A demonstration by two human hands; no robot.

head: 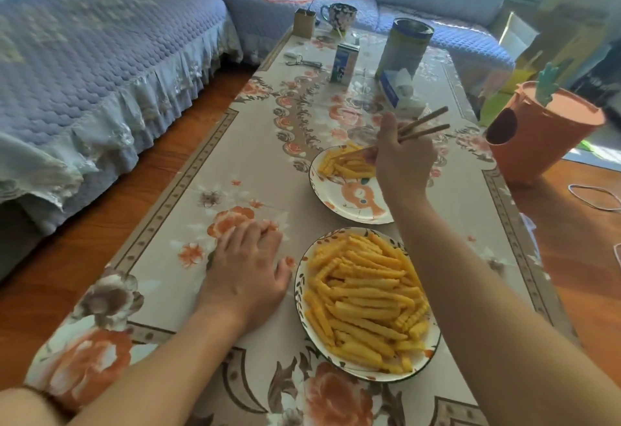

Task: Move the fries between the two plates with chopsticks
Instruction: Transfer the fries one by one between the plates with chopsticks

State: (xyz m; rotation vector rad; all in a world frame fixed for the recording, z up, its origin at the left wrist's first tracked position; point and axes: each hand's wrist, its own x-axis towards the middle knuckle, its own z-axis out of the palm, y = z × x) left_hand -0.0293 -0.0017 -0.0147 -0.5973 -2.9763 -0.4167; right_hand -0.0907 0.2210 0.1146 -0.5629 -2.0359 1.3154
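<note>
1. My left hand (247, 271) lies flat on the table (174, 224), fingers straight, holding nothing.
2. Beside it, the near plate (433, 341) is heaped with fries (366, 301).
3. My right hand (403, 160) grips chopsticks (425, 126), tips among the far plate's (339, 203) smaller pile.

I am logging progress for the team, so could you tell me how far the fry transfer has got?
Done: a small pile of fries lies on the far plate. In hand: the right hand holds chopsticks with tips over that pile. Left: the near plate is heaped. The left hand rests flat on the table.
</note>
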